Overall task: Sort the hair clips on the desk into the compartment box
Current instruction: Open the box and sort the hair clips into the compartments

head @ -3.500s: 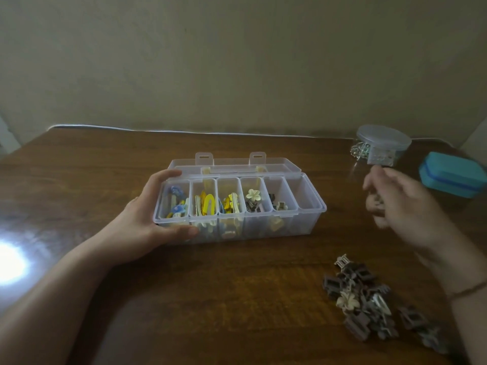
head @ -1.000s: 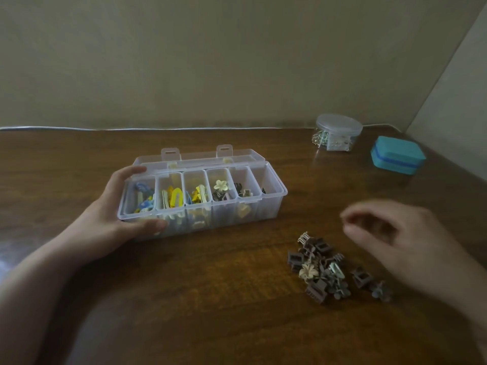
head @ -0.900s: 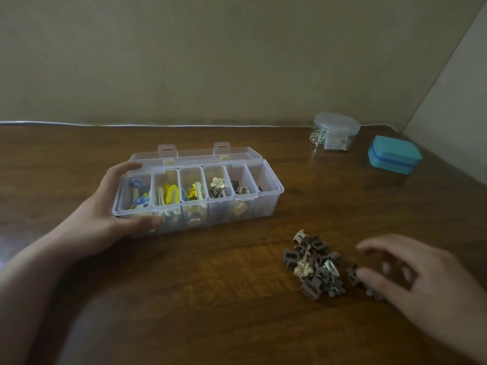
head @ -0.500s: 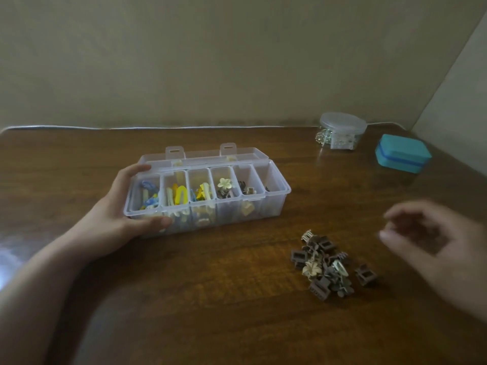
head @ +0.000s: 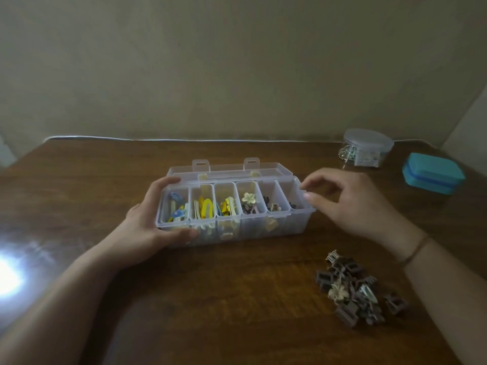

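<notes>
A clear compartment box [head: 283, 223] stands open on the wooden desk, its lid [head: 229, 170] folded back. Its compartments hold blue, yellow, cream and brown clips, among them a cream flower clip [head: 248, 198]. My left hand [head: 147, 225] grips the box's left end, thumb on the front wall and fingers over the back rim. My right hand [head: 350, 204] hovers at the box's right end. Its thumb and forefinger are spread over the rightmost compartment with nothing visible between them. A dark clip [head: 293, 206] lies in that compartment. A pile of brown and cream hair clips [head: 350, 293] sits at the front right.
A round clear jar [head: 367, 148] with a lid stands at the back right, and a teal case [head: 433, 177] lies to its right. A white cable [head: 184, 139] runs along the desk's back edge by the wall. Bright glare [head: 8, 275] marks the left of the desk.
My right hand dipped to the pile, then rose and travelled left to the box's right end. One clip has gone from the pile's right side. My left hand kept its hold on the box.
</notes>
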Action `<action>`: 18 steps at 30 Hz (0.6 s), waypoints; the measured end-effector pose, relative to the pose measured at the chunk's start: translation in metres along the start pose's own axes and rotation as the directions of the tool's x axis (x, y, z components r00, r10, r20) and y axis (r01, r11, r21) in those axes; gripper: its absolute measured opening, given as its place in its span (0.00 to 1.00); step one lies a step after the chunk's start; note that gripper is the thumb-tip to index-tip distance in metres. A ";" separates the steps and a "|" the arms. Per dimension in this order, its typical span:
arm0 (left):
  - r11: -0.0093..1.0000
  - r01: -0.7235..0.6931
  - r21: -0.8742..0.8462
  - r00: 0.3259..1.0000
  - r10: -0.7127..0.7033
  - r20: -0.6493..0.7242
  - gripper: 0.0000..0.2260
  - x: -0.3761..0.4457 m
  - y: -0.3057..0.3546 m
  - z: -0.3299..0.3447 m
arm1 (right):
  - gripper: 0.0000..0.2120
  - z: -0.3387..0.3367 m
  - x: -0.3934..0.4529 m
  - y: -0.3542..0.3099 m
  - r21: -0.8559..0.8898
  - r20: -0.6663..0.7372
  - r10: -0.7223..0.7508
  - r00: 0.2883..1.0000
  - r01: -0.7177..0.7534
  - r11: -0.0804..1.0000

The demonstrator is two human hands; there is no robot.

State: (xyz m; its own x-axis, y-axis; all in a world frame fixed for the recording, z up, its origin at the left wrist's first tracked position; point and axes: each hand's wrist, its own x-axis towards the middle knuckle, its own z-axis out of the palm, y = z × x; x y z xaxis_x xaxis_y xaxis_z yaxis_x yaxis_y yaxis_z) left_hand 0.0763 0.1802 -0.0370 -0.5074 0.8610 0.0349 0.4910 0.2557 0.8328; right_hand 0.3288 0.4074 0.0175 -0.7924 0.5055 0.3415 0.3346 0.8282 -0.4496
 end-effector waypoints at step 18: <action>1.000 -0.008 -0.022 0.999 0.007 -0.038 0.48 -0.002 0.007 0.005 | 0.12 -0.039 -0.119 0.031 -0.014 0.056 0.170 0.984 -0.170 0.985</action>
State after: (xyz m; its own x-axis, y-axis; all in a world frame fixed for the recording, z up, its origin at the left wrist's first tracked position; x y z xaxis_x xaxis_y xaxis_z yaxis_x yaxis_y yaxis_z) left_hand 0.0844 0.1828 -0.0339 -0.5306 0.8454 0.0614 0.4789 0.2392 0.8447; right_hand 0.4531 0.3826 -0.0049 -0.7511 0.6248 0.2131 0.4715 0.7337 -0.4893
